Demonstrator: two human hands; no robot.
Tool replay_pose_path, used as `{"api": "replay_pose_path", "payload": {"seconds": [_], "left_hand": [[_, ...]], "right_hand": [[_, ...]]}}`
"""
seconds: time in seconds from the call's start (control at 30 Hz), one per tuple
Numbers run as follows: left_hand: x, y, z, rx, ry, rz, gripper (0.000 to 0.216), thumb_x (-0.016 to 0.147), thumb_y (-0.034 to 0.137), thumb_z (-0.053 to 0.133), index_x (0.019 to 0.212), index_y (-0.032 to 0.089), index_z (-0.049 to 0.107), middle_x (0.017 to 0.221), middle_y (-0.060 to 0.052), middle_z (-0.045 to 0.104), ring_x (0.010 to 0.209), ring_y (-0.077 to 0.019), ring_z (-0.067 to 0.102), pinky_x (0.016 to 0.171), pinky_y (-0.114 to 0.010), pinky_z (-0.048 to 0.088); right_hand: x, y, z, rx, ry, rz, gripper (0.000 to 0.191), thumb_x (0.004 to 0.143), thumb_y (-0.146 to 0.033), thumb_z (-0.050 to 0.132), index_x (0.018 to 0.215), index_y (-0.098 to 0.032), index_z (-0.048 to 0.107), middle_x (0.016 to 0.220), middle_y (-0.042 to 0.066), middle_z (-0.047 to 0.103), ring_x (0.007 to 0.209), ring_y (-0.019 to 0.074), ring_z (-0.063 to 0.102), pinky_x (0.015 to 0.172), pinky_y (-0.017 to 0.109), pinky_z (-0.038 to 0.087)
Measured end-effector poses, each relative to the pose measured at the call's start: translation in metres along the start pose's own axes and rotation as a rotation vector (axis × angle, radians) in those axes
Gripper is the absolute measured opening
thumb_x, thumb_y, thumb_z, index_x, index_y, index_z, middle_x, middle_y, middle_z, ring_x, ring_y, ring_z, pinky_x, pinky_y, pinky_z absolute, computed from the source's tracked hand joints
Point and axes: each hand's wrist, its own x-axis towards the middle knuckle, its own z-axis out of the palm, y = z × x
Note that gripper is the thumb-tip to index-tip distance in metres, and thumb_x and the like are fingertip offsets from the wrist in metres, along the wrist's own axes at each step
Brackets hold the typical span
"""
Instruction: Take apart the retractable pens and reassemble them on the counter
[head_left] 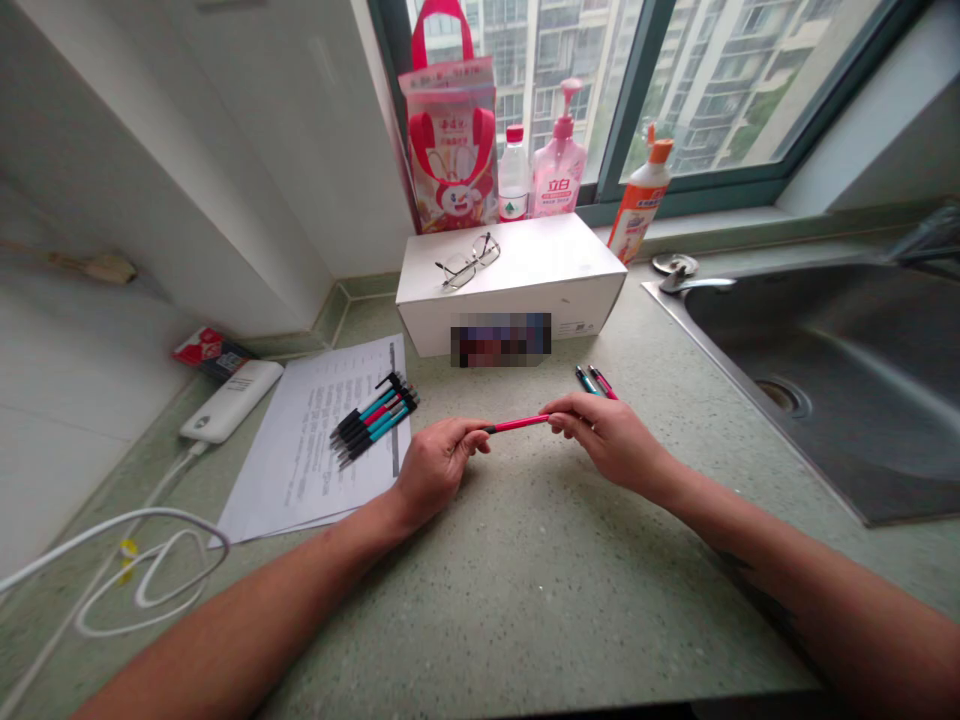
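Note:
A red pen [519,424] with a dark end is held level between my two hands, above the speckled green counter [525,570]. My left hand [442,460] pinches its dark end between thumb and fingers. At the other end, the fingertips of my right hand [600,435] are closed on it. Just beyond my right hand lie a blue pen [586,379] and another red pen [602,382], both partly hidden by the hand. Several blue, red and black pens [375,418] rest in a row on printed paper sheets [300,440] left of my left hand.
A white box [510,255] with eyeglasses [469,264] on top stands at the back. Behind it are a pink bag [452,150], a water bottle [514,175] and a pump bottle [559,160]. A steel sink [847,390] lies right; a white power bank [232,400] with cable lies left.

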Motion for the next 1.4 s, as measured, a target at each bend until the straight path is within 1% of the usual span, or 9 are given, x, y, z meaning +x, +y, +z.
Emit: {"api": "replay_pose_path", "payload": {"seconds": [0.17, 0.33, 0.53, 0.7, 0.83, 1.0, 1.13, 1.3, 1.4], "left_hand": [[-0.0005, -0.0005, 0.0020, -0.011, 0.023, -0.001, 0.022, 0.101, 0.032, 0.055, 0.105, 0.018, 0.071, 0.081, -0.004, 0.075, 0.077, -0.0168, 0.070, 0.075, -0.030, 0.055], [-0.0002, 0.0001, 0.0018, -0.021, 0.054, 0.079, 0.012, 0.097, 0.024, 0.061, 0.103, 0.019, 0.071, 0.092, -0.006, 0.075, 0.083, -0.0177, 0.068, 0.077, -0.031, 0.054], [-0.0004, 0.0001, 0.0021, -0.012, 0.058, 0.086, 0.012, 0.097, 0.023, 0.062, 0.104, 0.019, 0.070, 0.091, -0.005, 0.075, 0.082, -0.0173, 0.068, 0.076, -0.031, 0.054], [0.0003, 0.0011, 0.0020, 0.001, 0.049, 0.113, 0.012, 0.097, 0.022, 0.061, 0.104, 0.019, 0.070, 0.090, -0.005, 0.075, 0.081, -0.0175, 0.067, 0.075, -0.032, 0.054], [0.0006, 0.0014, 0.0019, 0.004, 0.055, 0.102, 0.011, 0.097, 0.022, 0.061, 0.104, 0.019, 0.070, 0.090, -0.006, 0.075, 0.082, -0.0176, 0.068, 0.076, -0.032, 0.054], [0.0005, 0.0011, 0.0025, 0.009, 0.042, 0.133, 0.011, 0.097, 0.022, 0.061, 0.104, 0.019, 0.069, 0.090, -0.005, 0.075, 0.080, -0.0174, 0.068, 0.074, -0.032, 0.054], [0.0005, 0.0012, 0.0024, 0.008, 0.046, 0.121, 0.011, 0.097, 0.020, 0.062, 0.104, 0.019, 0.069, 0.091, -0.005, 0.075, 0.081, -0.0176, 0.067, 0.074, -0.032, 0.054], [0.0000, 0.0014, 0.0021, 0.010, 0.034, 0.113, 0.011, 0.097, 0.021, 0.061, 0.105, 0.019, 0.069, 0.091, -0.005, 0.075, 0.081, -0.0178, 0.067, 0.075, -0.032, 0.054], [-0.0003, 0.0012, 0.0023, 0.014, 0.036, 0.112, 0.012, 0.097, 0.022, 0.060, 0.104, 0.019, 0.069, 0.091, -0.006, 0.074, 0.081, -0.0177, 0.067, 0.075, -0.032, 0.054]], "right_hand": [[-0.0006, -0.0036, 0.0024, -0.004, -0.001, -0.012, 0.022, 0.092, -0.035, 0.060, 0.108, -0.021, 0.066, 0.099, 0.007, 0.070, 0.078, 0.0180, 0.063, 0.068, 0.032, 0.049], [-0.0024, -0.0080, 0.0064, 0.023, -0.173, 0.156, 0.038, 0.101, -0.044, 0.043, 0.087, -0.020, 0.069, 0.063, 0.000, 0.063, 0.056, 0.0143, 0.055, 0.056, 0.029, 0.041], [-0.0024, -0.0049, 0.0082, 0.071, -0.020, 0.044, 0.027, 0.091, -0.039, 0.063, 0.109, -0.020, 0.067, 0.096, 0.006, 0.070, 0.078, 0.0167, 0.063, 0.065, 0.029, 0.047], [-0.0025, -0.0064, 0.0085, 0.075, -0.135, 0.165, 0.037, 0.100, -0.045, 0.046, 0.090, -0.019, 0.070, 0.068, 0.002, 0.065, 0.058, 0.0146, 0.057, 0.058, 0.030, 0.044], [-0.0025, -0.0078, 0.0088, 0.091, -0.029, 0.064, 0.030, 0.089, -0.040, 0.065, 0.111, -0.019, 0.066, 0.099, 0.007, 0.071, 0.082, 0.0181, 0.064, 0.068, 0.031, 0.050], [-0.0029, -0.0074, 0.0094, 0.106, -0.172, 0.176, 0.033, 0.098, -0.044, 0.049, 0.093, -0.019, 0.069, 0.070, 0.003, 0.066, 0.059, 0.0150, 0.058, 0.057, 0.030, 0.045], [-0.0030, -0.0086, 0.0093, 0.112, -0.046, 0.075, 0.030, 0.088, -0.041, 0.065, 0.109, -0.020, 0.065, 0.098, 0.007, 0.070, 0.083, 0.0185, 0.064, 0.069, 0.031, 0.050], [-0.0029, -0.0086, 0.0086, 0.094, -0.144, 0.153, 0.031, 0.098, -0.044, 0.049, 0.093, -0.020, 0.068, 0.075, 0.003, 0.067, 0.065, 0.0166, 0.060, 0.061, 0.032, 0.047], [-0.0034, -0.0075, 0.0095, 0.057, -0.045, 0.043, 0.021, 0.091, -0.039, 0.062, 0.100, -0.020, 0.066, 0.096, 0.007, 0.070, 0.083, 0.0192, 0.063, 0.070, 0.033, 0.049]]}}
